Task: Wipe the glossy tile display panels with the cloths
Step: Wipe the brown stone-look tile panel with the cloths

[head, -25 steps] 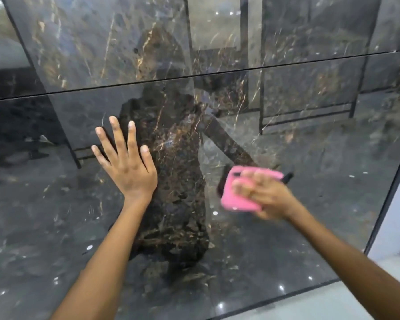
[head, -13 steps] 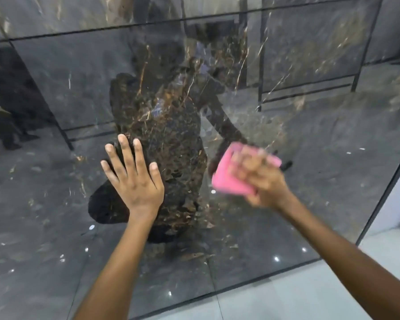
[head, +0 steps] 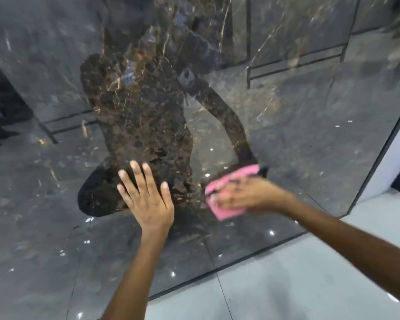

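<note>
Head view shows a wiping pass under way on the lower part of a dark tile panel, which stands upright and meets a pale grey floor at a black bottom edge. Left hand lies flat against the panel, fingers straight and slightly spread, holding nothing; judged to be bracing. Right hand presses a pink cloth to the panel just beside the left hand; the hand is blurred, so whether the fingers curl round the cloth or lie flat over it cannot be told. Cloth is soft, folded into a rough pad, with corners showing above and below the hand. Panel is hard, mirror-glossy stone-pattern, grey-black with brown and gold veining, reflecting the person's outline. Next move, in my judgement, calls for even pressure carried along the strip above the bottom edge, overlapping each stroke.
</note>
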Tool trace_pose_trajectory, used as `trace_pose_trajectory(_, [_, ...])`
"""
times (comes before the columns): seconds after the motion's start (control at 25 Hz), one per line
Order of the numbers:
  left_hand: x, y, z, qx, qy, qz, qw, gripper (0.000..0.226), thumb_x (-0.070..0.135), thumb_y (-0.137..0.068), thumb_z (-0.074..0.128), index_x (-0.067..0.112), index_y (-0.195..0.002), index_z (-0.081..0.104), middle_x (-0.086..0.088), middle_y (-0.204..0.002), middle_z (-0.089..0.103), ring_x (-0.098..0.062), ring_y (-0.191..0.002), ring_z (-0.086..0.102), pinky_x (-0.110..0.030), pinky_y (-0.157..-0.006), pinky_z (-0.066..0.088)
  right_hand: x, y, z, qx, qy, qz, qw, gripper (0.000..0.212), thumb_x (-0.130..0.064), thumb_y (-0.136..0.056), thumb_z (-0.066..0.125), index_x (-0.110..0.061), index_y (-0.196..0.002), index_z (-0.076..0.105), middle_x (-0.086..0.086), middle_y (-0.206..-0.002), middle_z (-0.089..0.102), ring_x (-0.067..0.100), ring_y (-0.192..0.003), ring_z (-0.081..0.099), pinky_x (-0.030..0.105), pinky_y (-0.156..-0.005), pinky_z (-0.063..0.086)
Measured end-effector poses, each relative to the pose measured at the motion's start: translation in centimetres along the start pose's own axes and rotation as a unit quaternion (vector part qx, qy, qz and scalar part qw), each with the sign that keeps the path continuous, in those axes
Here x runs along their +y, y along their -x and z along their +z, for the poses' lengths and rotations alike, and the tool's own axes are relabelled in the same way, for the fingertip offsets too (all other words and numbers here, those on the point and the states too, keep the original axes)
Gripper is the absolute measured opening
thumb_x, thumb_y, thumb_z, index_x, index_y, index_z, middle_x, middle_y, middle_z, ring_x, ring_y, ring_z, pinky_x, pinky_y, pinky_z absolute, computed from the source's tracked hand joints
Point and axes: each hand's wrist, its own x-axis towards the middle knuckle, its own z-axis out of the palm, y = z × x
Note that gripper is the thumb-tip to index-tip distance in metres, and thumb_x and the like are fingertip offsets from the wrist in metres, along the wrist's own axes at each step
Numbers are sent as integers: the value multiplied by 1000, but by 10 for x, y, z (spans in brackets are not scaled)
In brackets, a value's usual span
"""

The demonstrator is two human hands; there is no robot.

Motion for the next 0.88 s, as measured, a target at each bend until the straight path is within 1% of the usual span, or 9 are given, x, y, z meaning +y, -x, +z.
trace_pose_trajectory(0.08, [-10,36,13,-22,-14,34,999,60,38,-106,24,18,-157,-2,2,-164,-12,-24,-150,-13,-44,-121,-4,65,20,-25,128,-14,247,960,63,-10,-82,49,-26,-143,41,-7,-156,29,30,-139,33,42,-115,24])
trace_pose_trajectory(0.16, [-16,47,24,-10,-31,42,999,59,38,-106,21,16,-157,0,0,-164,-9,-26,-151,-10,-44,-121,-4,66,28,-20,262,-48,536,801,76,-8,-78,54,-28,-149,33,3,-159,23,40,-142,27,47,-117,21])
trace_pose_trajectory(0.24, [-17,46,30,13,-41,39,998,58,37,-106,19,14,-157,2,-2,-165,-6,-28,-151,-7,-44,-122,-2,-10,26,17,219,-36,653,725,79,-18,-82,52,-20,-154,19,11,-161,14,40,-146,16,58,-112,27])
trace_pose_trajectory(0.32, [-19,49,33,22,-42,45,998,58,36,-106,17,14,-157,2,-3,-165,-4,-28,-151,-6,-45,-122,-1,-102,29,47,29,-4,444,895,89,-30,-82,55,-18,-156,7,6,-160,15,34,-145,16,61,-101,42])
trace_pose_trajectory(0.4, [-19,52,32,32,-34,51,998,57,36,-106,17,14,-157,3,-3,-165,-4,-28,-151,-5,-45,-121,0,-125,51,46,-131,7,185,974,102,-23,-72,63,-17,-156,5,0,-153,25,30,-139,27,49,-113,30])
trace_pose_trajectory(0.52, [-19,48,31,31,-31,49,998,57,37,-106,17,15,-157,3,-1,-165,-5,-26,-151,-6,-44,-122,0,-47,47,16,7,30,268,963,75,-12,-83,47,-20,-153,21,-1,-155,26,27,-138,32,43,-118,11])
trace_pose_trajectory(0.68, [-18,67,27,0,-9,34,999,58,38,-106,21,19,-157,0,4,-164,-10,-21,-151,-11,-40,-122,-6,-20,-28,19,273,-50,568,775,61,-7,-88,47,-6,-147,34,17,-157,25,26,-148,13,42,-119,18])
trace_pose_trajectory(0.8, [-23,123,29,-58,7,26,998,58,39,-107,21,21,-157,-1,4,-164,-12,-21,-150,-13,-40,-122,-5,-144,-25,80,19,10,247,969,58,-16,-91,49,-17,-147,31,9,-152,31,31,-138,29,46,-111,34])
trace_pose_trajectory(0.88, [-33,151,32,-82,-11,51,995,58,39,-107,21,20,-157,-1,2,-164,-11,-22,-150,-12,-41,-122,-5,-201,20,105,-191,28,2,981,75,-22,-75,74,-25,-143,42,-8,-150,40,21,-137,34,47,-122,10])
